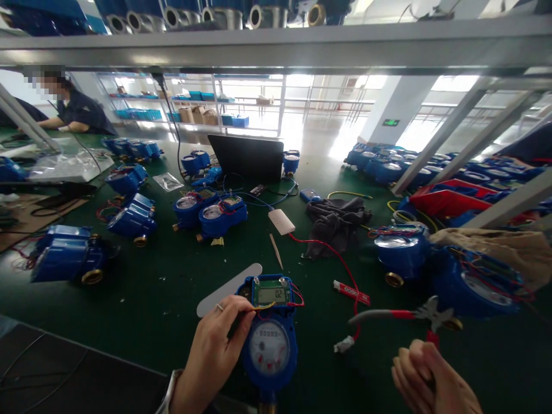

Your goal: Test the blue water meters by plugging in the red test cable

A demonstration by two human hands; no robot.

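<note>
A blue water meter (291,351) lies before me, its round dial toward me and its upper housing uncovered. Inside that housing a small circuit board with a lit display (272,295) shows "02". My left hand (219,345) is closed at the meter's left side, pinching thin yellow wires (264,307) that reach the board. Red wires loop out at the board's right. To the right, my right hand (431,376) is closed round one handle of cutting pliers (432,313). The other red-and-grey handle points left, spread wide; the jaws are apart from the meter.
A red cable with a connector (344,344) runs from a white box (282,221). Nearby are a red packet (351,292), a wooden stick (276,251) and a dark cloth (336,221). More blue meters flank both sides; a laptop (246,158) stands behind. A co-worker (81,109) sits far left.
</note>
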